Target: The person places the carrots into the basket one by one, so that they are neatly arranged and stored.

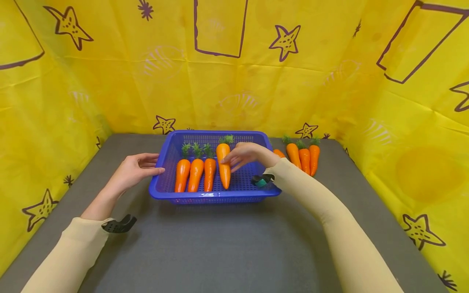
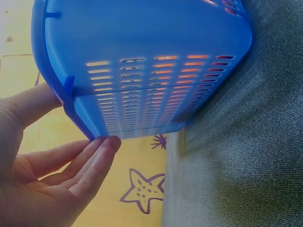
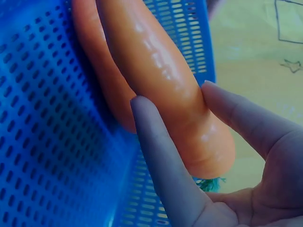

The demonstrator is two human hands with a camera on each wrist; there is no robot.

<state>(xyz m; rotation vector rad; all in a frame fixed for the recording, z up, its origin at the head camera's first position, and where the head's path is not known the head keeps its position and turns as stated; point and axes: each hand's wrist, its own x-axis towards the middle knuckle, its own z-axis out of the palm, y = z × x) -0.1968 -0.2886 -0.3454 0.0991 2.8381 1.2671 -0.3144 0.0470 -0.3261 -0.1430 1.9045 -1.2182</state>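
Observation:
A blue perforated plastic basket (image 1: 216,195) stands on the grey table. Inside, three orange carrots (image 1: 196,175) with green tops lie side by side at the left. My right hand (image 1: 250,154) reaches over the basket's right part and pinches another carrot (image 1: 222,152) between thumb and fingers, just right of that row, leafy end toward the back. In the right wrist view this carrot (image 3: 161,61) overlaps a second one. At the left end, my left hand (image 1: 133,171) holds the basket's rim, thumb and fingertips touching it in the left wrist view.
Several more carrots (image 1: 304,158) lie on the table right of the basket, one partly hidden behind my right forearm. Yellow cloth (image 1: 234,93) printed with starfish and fish encloses the grey tabletop (image 1: 220,248) at the back and both sides.

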